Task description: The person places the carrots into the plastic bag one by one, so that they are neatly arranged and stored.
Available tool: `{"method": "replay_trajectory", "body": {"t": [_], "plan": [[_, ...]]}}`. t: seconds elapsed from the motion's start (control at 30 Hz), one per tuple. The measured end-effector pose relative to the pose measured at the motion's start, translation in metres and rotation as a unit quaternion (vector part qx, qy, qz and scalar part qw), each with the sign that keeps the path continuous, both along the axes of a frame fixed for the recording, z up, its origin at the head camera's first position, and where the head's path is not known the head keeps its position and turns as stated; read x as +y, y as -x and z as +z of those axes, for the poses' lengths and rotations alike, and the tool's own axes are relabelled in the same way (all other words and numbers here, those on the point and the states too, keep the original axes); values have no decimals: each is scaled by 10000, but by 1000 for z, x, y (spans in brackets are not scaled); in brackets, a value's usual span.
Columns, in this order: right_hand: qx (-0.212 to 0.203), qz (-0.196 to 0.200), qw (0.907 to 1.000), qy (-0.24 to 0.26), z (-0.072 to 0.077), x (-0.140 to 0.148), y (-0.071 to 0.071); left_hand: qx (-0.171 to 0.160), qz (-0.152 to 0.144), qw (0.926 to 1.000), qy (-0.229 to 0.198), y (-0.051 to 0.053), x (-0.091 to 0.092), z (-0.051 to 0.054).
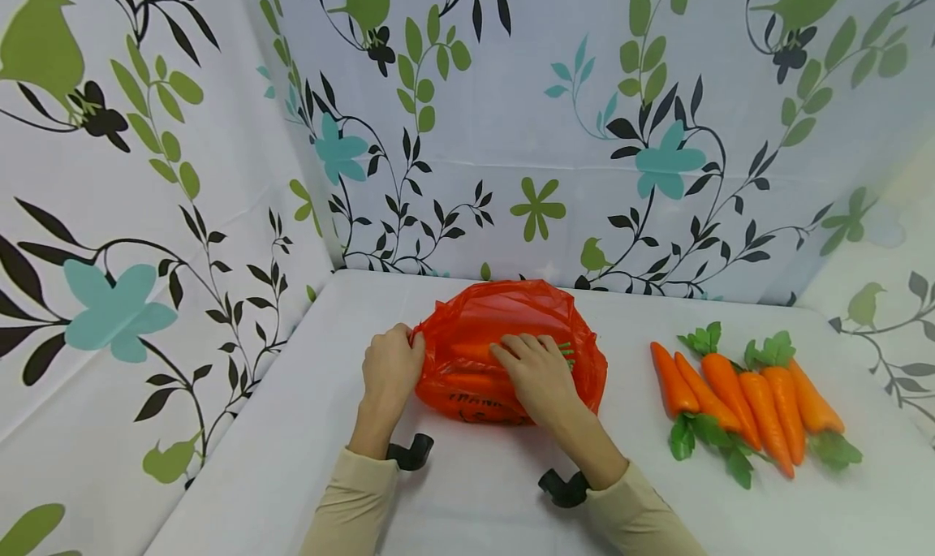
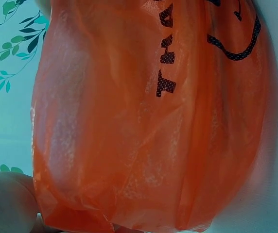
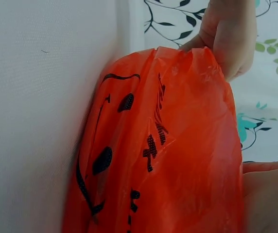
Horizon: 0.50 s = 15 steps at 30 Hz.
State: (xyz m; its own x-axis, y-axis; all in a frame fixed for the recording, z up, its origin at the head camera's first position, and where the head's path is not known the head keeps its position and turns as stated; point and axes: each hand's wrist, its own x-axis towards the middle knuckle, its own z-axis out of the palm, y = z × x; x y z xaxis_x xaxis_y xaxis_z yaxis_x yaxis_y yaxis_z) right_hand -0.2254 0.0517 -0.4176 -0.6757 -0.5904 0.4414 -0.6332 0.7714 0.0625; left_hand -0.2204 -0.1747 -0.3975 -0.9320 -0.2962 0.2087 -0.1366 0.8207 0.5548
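A red plastic bag (image 1: 511, 300) with black lettering and a printed smile lies with its mouth spread. My left hand (image 1: 390, 365) pinches the bag's left edge between thumb and fingers. At the mouth, my right hand (image 1: 538, 377) has its fingers curled over an orange carrot (image 1: 466, 351) with green stems showing to the right; the fingertips and thumb are hidden. Below it, another orange shape shows through the plastic. The left wrist view is mostly filled by the bag (image 2: 119, 121). In the right wrist view, the left hand (image 3: 231, 41) holds the bag's rim.
Several loose carrots (image 1: 763, 402) with green leaves lie side by side on the white table (image 1: 277, 475), to the right of the bag. Behind and to the left hangs a white cloth (image 1: 467, 158) printed with leaves, birds and flowers.
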Motion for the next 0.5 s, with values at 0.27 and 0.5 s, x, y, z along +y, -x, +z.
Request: {"method": "replay_trajectory", "body": {"t": [0.27,0.5], "plan": [[-316,-93,9994,108,-5,0,8,78,11,10000,45,1,0,0],[-1137,-97,9923,487,-8,3,14,35,21,10000,56,2,1,-1]]}}
